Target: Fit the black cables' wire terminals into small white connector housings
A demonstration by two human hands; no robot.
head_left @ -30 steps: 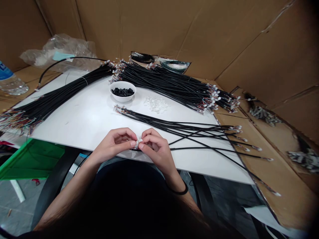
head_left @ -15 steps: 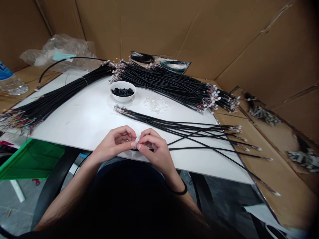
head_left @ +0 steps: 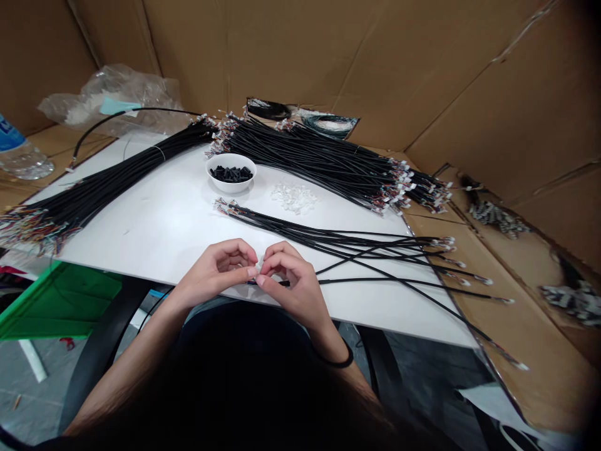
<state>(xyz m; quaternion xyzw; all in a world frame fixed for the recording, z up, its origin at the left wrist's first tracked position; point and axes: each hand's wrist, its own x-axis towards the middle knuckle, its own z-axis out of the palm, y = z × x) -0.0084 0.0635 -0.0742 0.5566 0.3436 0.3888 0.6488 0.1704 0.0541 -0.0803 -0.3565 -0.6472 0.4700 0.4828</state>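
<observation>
Cable at the pinch: black, matt, rubbery-looking jacket. Table under it: smooth white, faint sheen. Beyond the grip: glossy white bowl, clear plastic connectors. Walls: matt brown cardboard.

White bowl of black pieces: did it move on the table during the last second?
No. The white bowl sits at the same spot, as far left of the pile of clear connectors as before.
</observation>
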